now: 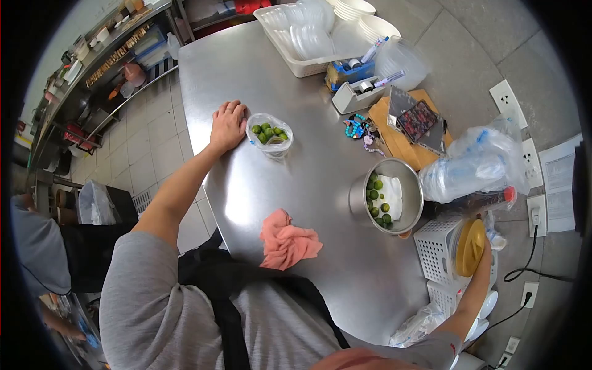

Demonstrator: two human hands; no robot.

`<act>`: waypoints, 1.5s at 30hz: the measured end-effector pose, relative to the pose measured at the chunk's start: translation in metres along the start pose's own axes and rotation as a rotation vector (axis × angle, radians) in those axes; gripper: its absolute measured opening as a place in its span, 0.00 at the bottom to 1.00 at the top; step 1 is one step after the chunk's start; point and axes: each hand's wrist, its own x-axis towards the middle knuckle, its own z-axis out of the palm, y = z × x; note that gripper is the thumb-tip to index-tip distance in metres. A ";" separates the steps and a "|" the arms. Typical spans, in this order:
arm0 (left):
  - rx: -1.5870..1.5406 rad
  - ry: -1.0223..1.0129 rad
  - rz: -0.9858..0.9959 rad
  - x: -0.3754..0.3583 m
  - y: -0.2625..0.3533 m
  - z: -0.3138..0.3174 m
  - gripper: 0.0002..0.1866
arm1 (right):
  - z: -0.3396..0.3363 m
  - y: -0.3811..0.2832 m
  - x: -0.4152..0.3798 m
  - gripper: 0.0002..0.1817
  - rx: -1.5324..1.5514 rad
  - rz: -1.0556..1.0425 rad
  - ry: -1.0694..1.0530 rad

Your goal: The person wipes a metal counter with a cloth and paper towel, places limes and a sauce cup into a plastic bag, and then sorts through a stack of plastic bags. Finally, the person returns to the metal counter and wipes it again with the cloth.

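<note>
My left hand (pixel 229 125) lies palm down on the steel table (pixel 246 68) near its left edge, with its fingers stretched out. Close to its right stands a clear plastic bag (pixel 275 148) holding several small green limes (pixel 266 132). At the far right, my right hand (pixel 486 251) grips the side of a clear jar with a yellow lid (pixel 472 246), over a white perforated basket (pixel 430 250). The lid hides most of the right fingers. A metal pot (pixel 356 200) holds several more limes (pixel 374 193) and something white and flat.
A crumpled pink cloth (pixel 287 240) lies near my body. Along the back are a basket of plastic lids (pixel 302 66), a tape dispenser (pixel 353 98), and a phone (pixel 417 119) on brown envelopes. Bagged plastic (pixel 472 166) sits beside the pot. Another person (pixel 40 246) stands at left.
</note>
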 end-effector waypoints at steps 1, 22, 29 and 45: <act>0.000 -0.006 -0.008 0.001 0.000 -0.002 0.19 | 0.002 0.000 -0.001 0.13 -0.006 -0.002 -0.001; -0.030 0.012 0.018 0.001 -0.001 -0.002 0.18 | -0.016 0.022 -0.010 0.11 0.169 0.032 -0.044; -0.040 0.017 -0.005 0.001 -0.005 0.001 0.19 | -0.075 0.068 -0.034 0.11 0.820 -0.075 0.005; -0.457 -0.116 0.283 0.013 -0.038 0.022 0.26 | 0.075 -0.180 -0.224 0.08 0.977 -0.452 -0.034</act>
